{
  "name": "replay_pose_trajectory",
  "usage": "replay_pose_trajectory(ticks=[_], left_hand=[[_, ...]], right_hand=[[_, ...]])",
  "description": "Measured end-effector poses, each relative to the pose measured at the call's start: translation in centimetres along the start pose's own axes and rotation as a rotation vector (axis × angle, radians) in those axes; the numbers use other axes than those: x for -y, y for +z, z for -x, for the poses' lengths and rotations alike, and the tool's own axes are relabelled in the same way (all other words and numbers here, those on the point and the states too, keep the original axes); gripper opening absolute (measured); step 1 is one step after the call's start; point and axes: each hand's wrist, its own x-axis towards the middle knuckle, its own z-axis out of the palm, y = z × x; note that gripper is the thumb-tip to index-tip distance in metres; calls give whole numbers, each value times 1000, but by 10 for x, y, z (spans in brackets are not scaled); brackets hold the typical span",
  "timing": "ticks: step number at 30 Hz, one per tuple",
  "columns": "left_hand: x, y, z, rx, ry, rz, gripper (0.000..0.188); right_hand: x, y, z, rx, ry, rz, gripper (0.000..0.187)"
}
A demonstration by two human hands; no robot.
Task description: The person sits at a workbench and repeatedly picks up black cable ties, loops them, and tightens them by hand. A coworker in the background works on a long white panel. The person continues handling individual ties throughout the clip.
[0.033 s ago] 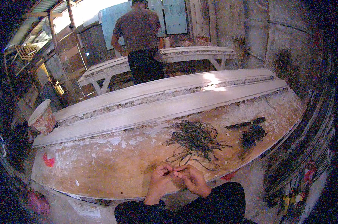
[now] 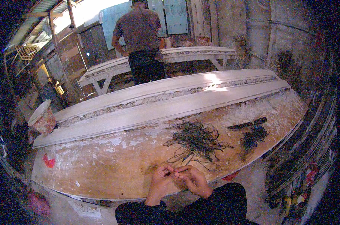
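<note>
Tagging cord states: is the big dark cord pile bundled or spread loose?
Spread loose: the cord pile lies in an open tangle on the table, stray loops reaching near the right hand.

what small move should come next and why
Perhaps ease the right hand slightly away from the left hand: the two meet closely, so anything pinched there is hard to see, and the dark cord tangle lies just beyond.
</note>
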Motion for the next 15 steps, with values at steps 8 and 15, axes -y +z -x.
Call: replay_pose_trajectory(ticks=[8,15], left_hand=[[-15,1,-4,102,-4,-122,30],[-25,6,2,92,-6,-111,36]], right_hand=[[1,0,-1,-111,-90,181,8],[3,2,0,-179,-96,193,11]])
